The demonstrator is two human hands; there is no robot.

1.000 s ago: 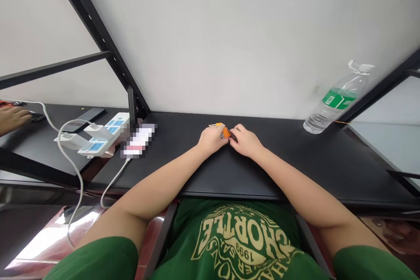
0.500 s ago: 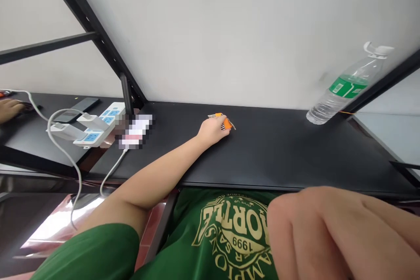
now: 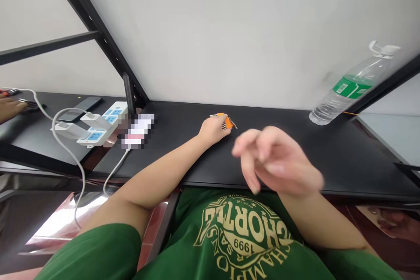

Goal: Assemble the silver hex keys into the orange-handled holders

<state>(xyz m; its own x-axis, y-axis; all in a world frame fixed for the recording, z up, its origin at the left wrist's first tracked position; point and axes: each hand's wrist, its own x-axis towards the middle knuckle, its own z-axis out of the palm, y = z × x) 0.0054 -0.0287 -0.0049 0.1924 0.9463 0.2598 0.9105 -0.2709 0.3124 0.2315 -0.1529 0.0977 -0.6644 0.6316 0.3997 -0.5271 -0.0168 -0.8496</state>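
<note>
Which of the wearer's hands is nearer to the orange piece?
Left. The left hand holds the orange piece, fingers over it; the right hand, blurred, is apart from it, to its right and nearer the viewpoint.

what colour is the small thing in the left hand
The small thing in the left hand looks mainly orange, seen in the head view.
</note>
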